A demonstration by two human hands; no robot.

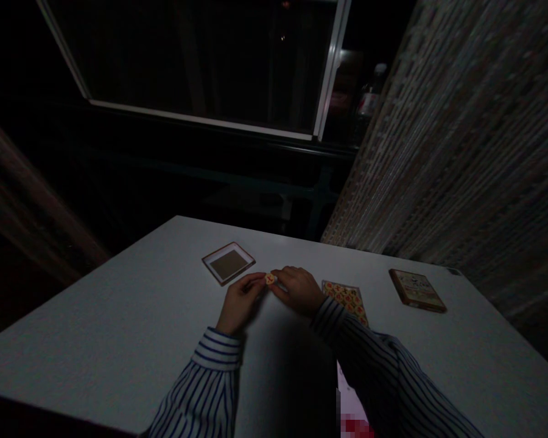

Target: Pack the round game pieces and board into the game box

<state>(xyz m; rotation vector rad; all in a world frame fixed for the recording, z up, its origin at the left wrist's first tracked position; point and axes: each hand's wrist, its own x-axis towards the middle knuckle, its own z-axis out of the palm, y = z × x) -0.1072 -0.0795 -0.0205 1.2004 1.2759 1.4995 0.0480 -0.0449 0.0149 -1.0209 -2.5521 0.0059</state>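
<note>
Small red-marked piece [270, 278] is over the counter [132, 310], fingers of left hand [241, 298] and right hand [300, 290] pinching its edges. Probably light, stiff, maybe slick, not fragile; best hold: opposite rim edges.

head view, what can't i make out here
Head view:
- small piece: red mark too small to read
- right hand: exact grip too dim
- sheet of pieces: lower left behind right sleeve
- pinkish item: pixelated, partly behind that sleeve, cut by bottom edge
- bottle: label too dark, small
</note>
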